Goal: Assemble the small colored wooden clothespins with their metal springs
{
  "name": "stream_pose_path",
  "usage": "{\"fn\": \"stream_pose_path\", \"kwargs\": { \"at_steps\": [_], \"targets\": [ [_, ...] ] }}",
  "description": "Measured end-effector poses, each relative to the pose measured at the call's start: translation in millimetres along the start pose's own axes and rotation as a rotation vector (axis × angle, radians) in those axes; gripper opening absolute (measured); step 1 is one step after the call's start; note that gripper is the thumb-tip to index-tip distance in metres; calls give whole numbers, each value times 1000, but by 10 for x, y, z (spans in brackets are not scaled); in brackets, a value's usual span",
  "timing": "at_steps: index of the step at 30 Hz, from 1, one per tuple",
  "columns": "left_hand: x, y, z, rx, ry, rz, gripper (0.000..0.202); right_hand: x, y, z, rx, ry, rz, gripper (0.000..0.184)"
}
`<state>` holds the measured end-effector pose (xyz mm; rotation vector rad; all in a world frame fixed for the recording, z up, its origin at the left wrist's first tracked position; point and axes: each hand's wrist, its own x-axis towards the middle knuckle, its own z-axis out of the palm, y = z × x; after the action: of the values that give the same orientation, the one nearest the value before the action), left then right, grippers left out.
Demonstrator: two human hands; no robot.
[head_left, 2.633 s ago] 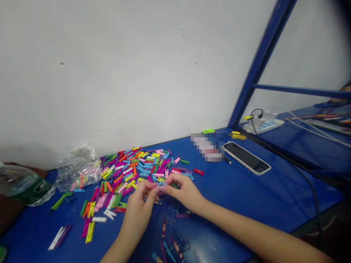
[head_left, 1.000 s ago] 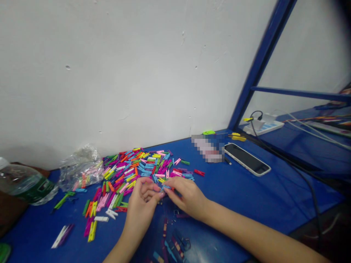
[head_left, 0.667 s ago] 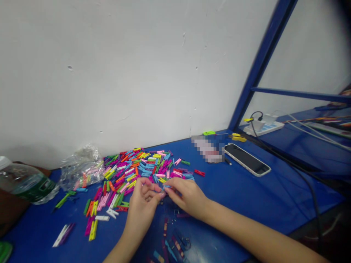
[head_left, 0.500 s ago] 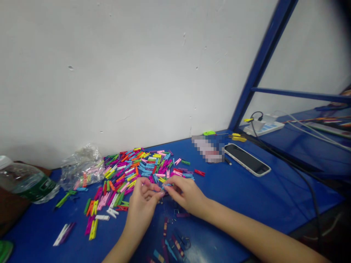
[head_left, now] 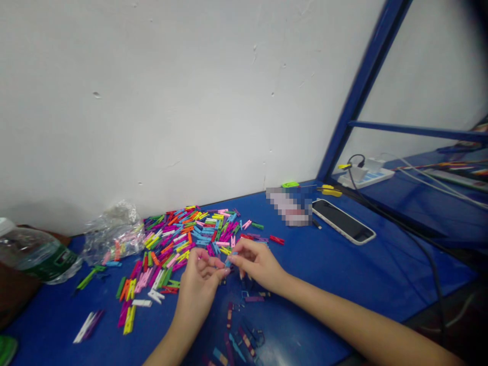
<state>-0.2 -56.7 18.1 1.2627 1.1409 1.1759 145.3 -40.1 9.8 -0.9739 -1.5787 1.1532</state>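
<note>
A heap of small coloured clothespins (head_left: 190,234) lies on the blue table (head_left: 324,274) by the white wall. My left hand (head_left: 198,287) and my right hand (head_left: 255,264) meet just in front of the heap. Both pinch a small light-blue clothespin (head_left: 229,262) between their fingertips. Loose clothespin halves and metal springs (head_left: 244,340) lie on the table below my hands.
A crumpled clear plastic bag (head_left: 110,231) and a plastic water bottle (head_left: 34,256) sit at the left. A phone (head_left: 343,219) lies face up at the right, beside a blue frame post (head_left: 362,86), a power strip (head_left: 366,173) and cables.
My hands have stayed in front of the heap, working the small blue clothespin between the fingertips. My right hand has lifted slightly and turned the piece.
</note>
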Motion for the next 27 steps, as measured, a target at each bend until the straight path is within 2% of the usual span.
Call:
{"fn": "stream_pose_path", "kwargs": {
  "at_steps": [7,12,17,21,27],
  "targets": [
    [36,-5,-30,50,25,14,34,57,10,12,281,-19,103,28],
    [54,-7,-59,124,33,83,29,111,14,-12,410,-27,133,29],
    [49,10,-79,293,0,179,24,121,35,-12,383,-5,126,31],
    [27,3,-85,509,39,304,28,104,50,9,343,-22,112,31],
    [8,-13,-108,507,61,301,23,65,62,-10,226,-58,56,30]
  ]
}}
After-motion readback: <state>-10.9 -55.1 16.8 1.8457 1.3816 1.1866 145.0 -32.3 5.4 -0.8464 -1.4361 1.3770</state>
